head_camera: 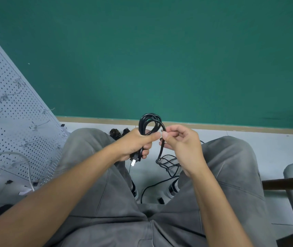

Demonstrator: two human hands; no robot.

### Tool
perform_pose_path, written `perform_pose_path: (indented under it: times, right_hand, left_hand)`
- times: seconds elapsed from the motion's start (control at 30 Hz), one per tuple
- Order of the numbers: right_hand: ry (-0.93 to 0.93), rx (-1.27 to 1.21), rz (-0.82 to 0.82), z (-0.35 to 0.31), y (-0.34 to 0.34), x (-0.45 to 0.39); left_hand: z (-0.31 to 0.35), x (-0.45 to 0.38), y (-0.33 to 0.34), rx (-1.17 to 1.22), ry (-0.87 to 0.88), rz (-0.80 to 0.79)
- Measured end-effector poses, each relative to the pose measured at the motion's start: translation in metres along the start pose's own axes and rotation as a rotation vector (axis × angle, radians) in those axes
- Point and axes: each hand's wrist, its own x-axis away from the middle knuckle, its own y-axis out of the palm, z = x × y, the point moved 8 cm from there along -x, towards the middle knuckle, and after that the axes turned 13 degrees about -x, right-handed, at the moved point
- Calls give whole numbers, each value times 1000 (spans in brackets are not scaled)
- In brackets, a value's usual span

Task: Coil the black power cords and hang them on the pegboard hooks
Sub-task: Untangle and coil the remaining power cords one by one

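A seated person's left hand grips a few finished loops of black cord, plug dangling below; the right hand's fingers pinch the next stretch. Most cord lies loose on the floor (uncoiled), and the pegboard hooks alongside look bare.

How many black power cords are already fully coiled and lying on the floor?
2 seem visible: coiled bundles and side by side on the floor beyond the left hand. The cord in the hands is half coiled. The legs may hide more.
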Motion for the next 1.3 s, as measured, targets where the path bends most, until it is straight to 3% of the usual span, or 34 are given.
perform_pose_path:
  times: [0.13,0.37,0.6,0.67,0.87,1.03,1.17,1.3]
  right_hand:
    - [-3,-24,10,-6,0,0]
    - [-32,-40,112,-9,-12,-1]
    - [-125,23,289,-17,-25,0]
    - [-73,68,280,-9,-27,-2]
    - [185,231,-96,30,13,3]
    - [260,345,-234,33,37,15]
    - [283,516,-352,33,40,22]
    - [163,551,-379,35,38,17]
  left_hand:
    - [-1,0,20,-31,36,-78]
    - [21,4,34,-171,164,-48]
    - [21,-5,37,-94,44,-48]
    - [27,-3,37,-23,26,-57]
    - [62,-13,0,415,50,163]
    - [73,-22,-36,634,69,365]
    - [63,-20,-65,587,69,643]
    - [55,-12,-91,298,100,848]
